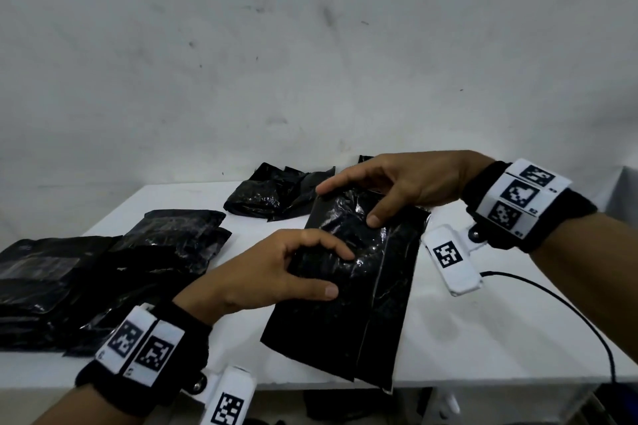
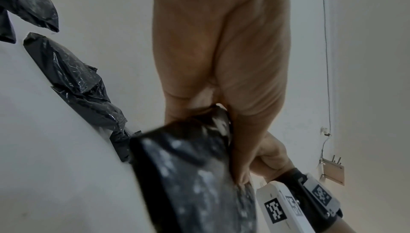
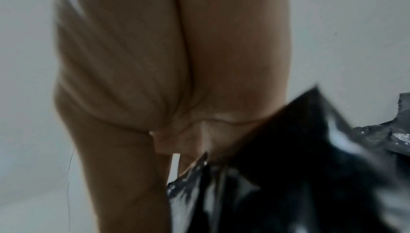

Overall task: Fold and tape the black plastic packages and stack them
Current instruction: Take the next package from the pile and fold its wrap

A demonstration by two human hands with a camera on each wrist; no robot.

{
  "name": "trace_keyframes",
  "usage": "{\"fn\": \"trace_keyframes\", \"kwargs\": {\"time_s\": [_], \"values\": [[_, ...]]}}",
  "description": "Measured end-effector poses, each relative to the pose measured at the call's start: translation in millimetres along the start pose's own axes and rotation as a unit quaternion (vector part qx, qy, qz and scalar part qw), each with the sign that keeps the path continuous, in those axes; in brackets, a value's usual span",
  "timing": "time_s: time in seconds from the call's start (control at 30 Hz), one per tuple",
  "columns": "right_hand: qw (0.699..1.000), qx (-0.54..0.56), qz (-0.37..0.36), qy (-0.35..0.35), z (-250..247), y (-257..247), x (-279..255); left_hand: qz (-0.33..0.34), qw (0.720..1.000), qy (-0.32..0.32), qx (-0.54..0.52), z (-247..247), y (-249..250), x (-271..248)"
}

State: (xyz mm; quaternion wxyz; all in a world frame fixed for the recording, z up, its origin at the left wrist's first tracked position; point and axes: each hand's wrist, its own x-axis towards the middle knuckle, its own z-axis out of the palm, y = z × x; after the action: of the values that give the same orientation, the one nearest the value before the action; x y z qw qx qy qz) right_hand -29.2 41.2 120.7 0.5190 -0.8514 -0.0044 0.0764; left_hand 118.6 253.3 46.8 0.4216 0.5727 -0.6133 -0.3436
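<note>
Head view: black package [image 1: 362, 286] gripped between left hand [image 1: 262, 272], right hand [image 1: 397, 183].

We see the flat glossy black plastic package [image 1: 348, 286] only as smear in both wrist views, so the right hand's [image 3: 155, 61] grip there is unreadable. The stack of folded black packages [image 1: 51, 286] runs off the head view's left edge. The left hand [image 1: 262, 272] hides the package's left edge.

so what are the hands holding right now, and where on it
One flat black plastic package: left hand pinches its left edge, right hand its top end.
</note>
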Motion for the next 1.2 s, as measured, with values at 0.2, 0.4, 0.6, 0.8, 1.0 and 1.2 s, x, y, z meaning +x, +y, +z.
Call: {"fn": "trace_keyframes", "kwargs": {"time_s": [0.2, 0.4, 0.6, 0.8, 1.0, 1.2], "values": [[0.972, -0.072, -0.017, 0.221, 8, 7, -2, 0.02, 0.993, 0.115, 0.027, -8, -11, 6], [0.912, 0.006, -0.136, 0.388, 41, 40, -5, 0.037, 0.982, 0.181, -0.035, -17, -15, 9], [0.89, 0.018, -0.175, 0.42, 66, 53, 15, 0.05, 0.983, 0.169, -0.046, -12, -17, 8], [0.871, 0.204, -0.19, 0.404, 67, 49, 27, 0.068, 0.983, 0.164, -0.046, -8, -16, 5], [0.861, 0.241, -0.188, 0.406, 59, 47, 29, 0.071, 0.98, 0.174, -0.073, 3, -27, -2], [0.859, 0.245, -0.192, 0.406, 51, 48, 26, 0.043, 0.983, 0.144, -0.108, 15, -40, -18]]}}
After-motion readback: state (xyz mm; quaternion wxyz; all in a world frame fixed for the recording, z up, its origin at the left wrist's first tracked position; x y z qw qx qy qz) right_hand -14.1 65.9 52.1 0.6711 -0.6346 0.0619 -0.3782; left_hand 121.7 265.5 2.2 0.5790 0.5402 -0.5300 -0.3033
